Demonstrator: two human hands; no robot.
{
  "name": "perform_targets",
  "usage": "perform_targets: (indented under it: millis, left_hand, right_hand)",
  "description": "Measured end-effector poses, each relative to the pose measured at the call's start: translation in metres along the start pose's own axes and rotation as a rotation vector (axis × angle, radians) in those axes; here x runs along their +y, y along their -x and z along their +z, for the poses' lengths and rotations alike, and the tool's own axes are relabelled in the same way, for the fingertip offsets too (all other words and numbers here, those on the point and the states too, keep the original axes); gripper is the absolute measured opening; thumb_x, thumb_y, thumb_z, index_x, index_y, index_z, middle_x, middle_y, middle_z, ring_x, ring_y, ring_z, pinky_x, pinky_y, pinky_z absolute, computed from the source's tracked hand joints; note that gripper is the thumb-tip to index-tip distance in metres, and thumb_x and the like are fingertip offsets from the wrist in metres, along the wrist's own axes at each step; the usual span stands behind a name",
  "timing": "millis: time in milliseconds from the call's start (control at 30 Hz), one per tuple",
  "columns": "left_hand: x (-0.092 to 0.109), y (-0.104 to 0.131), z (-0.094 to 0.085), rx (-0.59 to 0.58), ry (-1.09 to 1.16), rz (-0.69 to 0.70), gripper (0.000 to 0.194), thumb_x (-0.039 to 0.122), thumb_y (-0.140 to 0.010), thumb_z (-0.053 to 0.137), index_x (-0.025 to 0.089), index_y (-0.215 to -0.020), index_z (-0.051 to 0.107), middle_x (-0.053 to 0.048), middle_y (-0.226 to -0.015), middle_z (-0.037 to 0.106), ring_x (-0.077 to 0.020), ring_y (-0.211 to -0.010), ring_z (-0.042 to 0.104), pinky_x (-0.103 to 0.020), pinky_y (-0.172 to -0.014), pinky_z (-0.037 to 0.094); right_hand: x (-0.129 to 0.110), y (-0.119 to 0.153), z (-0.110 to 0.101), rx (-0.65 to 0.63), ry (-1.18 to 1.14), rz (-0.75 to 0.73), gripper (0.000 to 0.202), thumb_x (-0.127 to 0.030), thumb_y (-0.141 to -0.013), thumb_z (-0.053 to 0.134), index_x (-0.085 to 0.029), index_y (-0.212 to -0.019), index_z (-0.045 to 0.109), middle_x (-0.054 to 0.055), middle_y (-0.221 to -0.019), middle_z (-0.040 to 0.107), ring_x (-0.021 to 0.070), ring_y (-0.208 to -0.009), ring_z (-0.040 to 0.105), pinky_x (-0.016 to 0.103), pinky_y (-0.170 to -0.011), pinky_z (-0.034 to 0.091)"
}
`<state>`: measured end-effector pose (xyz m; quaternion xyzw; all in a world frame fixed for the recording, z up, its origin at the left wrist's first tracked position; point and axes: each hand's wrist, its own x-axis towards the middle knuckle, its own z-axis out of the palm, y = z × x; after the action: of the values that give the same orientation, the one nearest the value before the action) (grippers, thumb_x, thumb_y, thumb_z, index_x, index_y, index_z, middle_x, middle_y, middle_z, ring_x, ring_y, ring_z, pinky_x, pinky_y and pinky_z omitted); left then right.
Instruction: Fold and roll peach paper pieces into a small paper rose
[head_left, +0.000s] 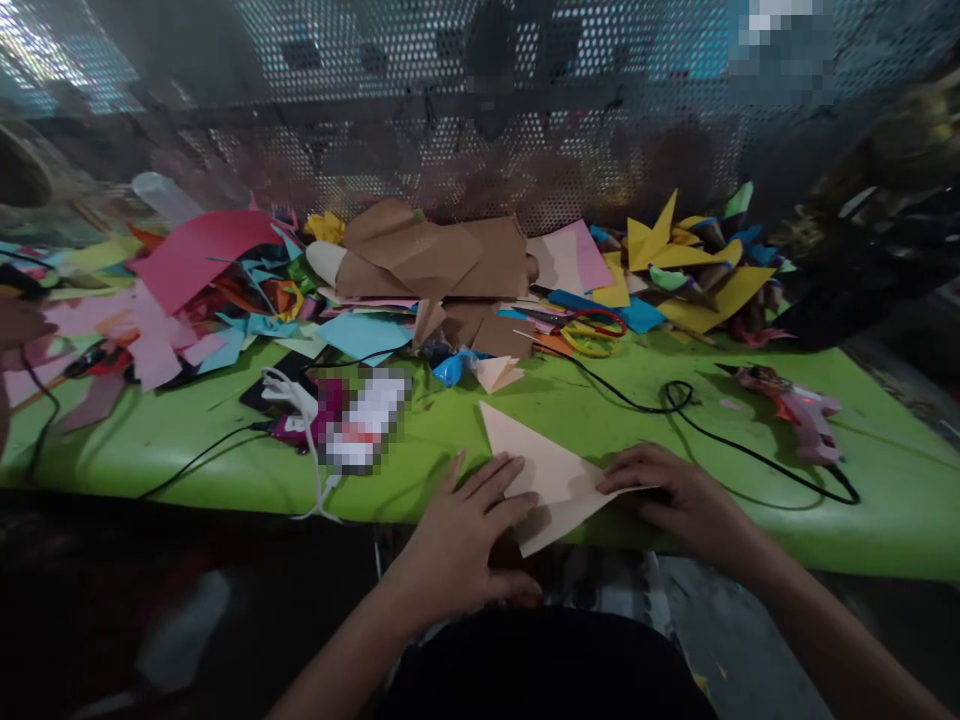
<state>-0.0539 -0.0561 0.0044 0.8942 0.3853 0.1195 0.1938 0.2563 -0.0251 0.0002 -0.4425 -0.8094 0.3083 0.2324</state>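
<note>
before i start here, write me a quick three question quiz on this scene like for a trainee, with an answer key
1. Which thing are the left hand and right hand both touching?
a) the scissors
b) the peach paper sheet
c) the white cable

2. True or false: the pink glue gun lies on the left hand's side of the paper.

3. Fill in the blank: the surface of the table is coloured ____.

Key:
1. b
2. False; it lies beyond the right hand, on that side.
3. green
</note>
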Motion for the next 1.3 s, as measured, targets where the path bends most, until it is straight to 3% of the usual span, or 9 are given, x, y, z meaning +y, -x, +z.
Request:
perform_targets:
  millis: [133,333,500,633,700,767,933,1067,1300]
  left_hand:
    - [0.005,0.0,0.006,0.116,0.001,-0.035,0.053,0.05,-0.086,0.064,0.031,-0.134,0.054,-0.008,-0.14,0.052,-0.0286,-0.133,0.044,-0.061,-0.116,0.018]
    - [0.012,-0.006,0.021,0.362,0.071,-0.133,0.013,0.027,-0.09,0.062,0.022,-0.097,0.072,-0.005,-0.11,0.064,-0.0249,-0.105,0.055,-0.054,-0.104,0.038]
    - [0.018,-0.014,0.024,0.466,0.106,-0.274,0.024,0.023,-0.095,0.052,0.017,-0.075,0.064,-0.007,-0.086,0.063,-0.0236,-0.088,0.054,-0.039,-0.076,0.047]
    - [0.021,-0.017,0.027,0.577,0.077,-0.336,0.011,0.022,-0.093,0.055,0.016,-0.1,0.062,-0.006,-0.087,0.065,-0.0239,-0.086,0.056,-0.043,-0.081,0.046]
    - [0.022,-0.017,0.028,0.622,0.081,-0.341,0.033,0.018,-0.092,0.057,0.018,-0.124,0.054,-0.003,-0.087,0.067,-0.0228,-0.085,0.058,-0.045,-0.089,0.045]
    - [0.022,-0.017,0.027,0.606,0.057,-0.328,0.045,0.015,-0.091,0.057,0.02,-0.135,0.047,-0.002,-0.086,0.066,-0.0222,-0.085,0.058,-0.046,-0.092,0.044]
    - [0.023,-0.015,0.024,0.494,-0.073,-0.273,0.031,0.011,-0.091,0.054,0.025,-0.117,0.065,-0.004,-0.09,0.065,-0.0223,-0.087,0.054,-0.044,-0.087,0.044]
    - [0.025,-0.014,0.02,0.435,-0.153,-0.307,0.029,0.017,-0.092,0.055,0.024,-0.117,0.067,-0.005,-0.088,0.063,-0.0235,-0.087,0.052,-0.044,-0.083,0.045]
    - [0.051,-0.013,0.011,0.439,-0.274,-0.261,0.043,0.021,-0.095,0.05,0.021,-0.138,0.052,-0.009,-0.122,0.059,-0.0268,-0.109,0.05,-0.043,-0.089,0.042]
  right_hand:
    - [-0.005,-0.003,0.006,0.074,0.022,0.036,0.015,-0.025,-0.089,0.059,-0.027,-0.089,0.073,0.005,-0.091,0.068,0.0213,-0.088,0.063,0.035,-0.077,0.05]
    - [-0.012,-0.006,0.016,0.15,0.144,0.075,0.021,-0.035,-0.095,0.053,-0.025,-0.087,0.071,0.004,-0.084,0.066,0.0213,-0.084,0.061,0.034,-0.073,0.048]
    - [-0.014,-0.009,0.019,0.181,0.241,0.118,0.025,-0.038,-0.095,0.051,-0.023,-0.081,0.065,0.005,-0.081,0.064,0.0224,-0.081,0.06,0.035,-0.07,0.046]
    - [-0.014,-0.01,0.021,0.187,0.297,0.136,0.027,-0.039,-0.096,0.049,-0.022,-0.08,0.061,0.005,-0.08,0.062,0.0235,-0.079,0.058,0.036,-0.069,0.044]
    - [-0.013,-0.011,0.023,0.187,0.32,0.141,0.026,-0.039,-0.097,0.048,-0.021,-0.081,0.06,0.005,-0.08,0.062,0.0237,-0.078,0.058,0.036,-0.069,0.043]
    - [-0.011,-0.011,0.025,0.189,0.344,0.135,0.026,-0.039,-0.097,0.049,-0.021,-0.081,0.058,0.005,-0.081,0.061,0.0236,-0.078,0.057,0.036,-0.069,0.042]
    - [-0.009,-0.012,0.029,0.238,0.466,0.115,0.029,-0.038,-0.094,0.052,-0.023,-0.07,0.045,0.003,-0.071,0.055,0.0232,-0.07,0.053,0.034,-0.062,0.038]
    - [-0.011,-0.013,0.03,0.248,0.505,0.096,0.029,-0.035,-0.092,0.054,-0.024,-0.069,0.041,0.003,-0.069,0.054,0.0227,-0.069,0.052,0.033,-0.062,0.037]
    - [-0.012,-0.015,0.029,0.233,0.524,0.102,0.028,-0.032,-0.091,0.053,-0.025,-0.068,0.04,0.002,-0.068,0.055,0.0212,-0.066,0.052,0.031,-0.059,0.034]
